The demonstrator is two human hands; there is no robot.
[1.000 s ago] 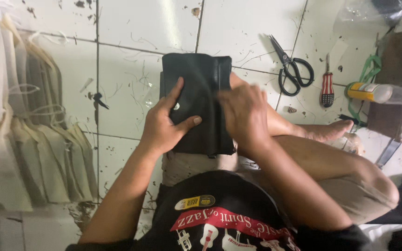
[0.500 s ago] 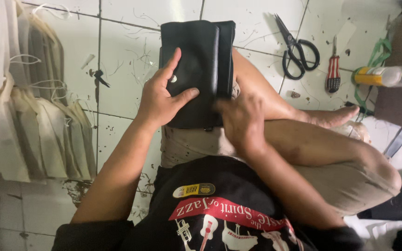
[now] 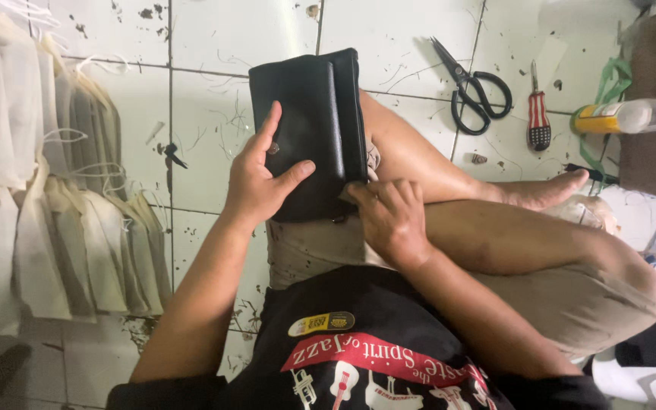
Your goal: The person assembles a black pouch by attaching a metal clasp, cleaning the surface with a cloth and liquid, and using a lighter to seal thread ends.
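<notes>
White tiled floor [image 3: 214, 129] below; black leather folded wallet [image 3: 309, 129] on my lap, long axis pointing away. Left hand [image 3: 256, 178] grips its face, right hand [image 3: 389, 216] pinches near corner.

White tiled floor [image 3: 214, 38], speckled with dark marks and crossed by grey grout lines. Lying directly on it: black-handled scissors [image 3: 471, 87], blades closed; just beside them, a small screwdriver [image 3: 537, 121] with a red-and-black striped handle; a clear plastic bottle [image 3: 622, 118] with a yellow label, on its side; and overlapping pale fabric bags [image 3: 55, 205] along the left edge.
</notes>
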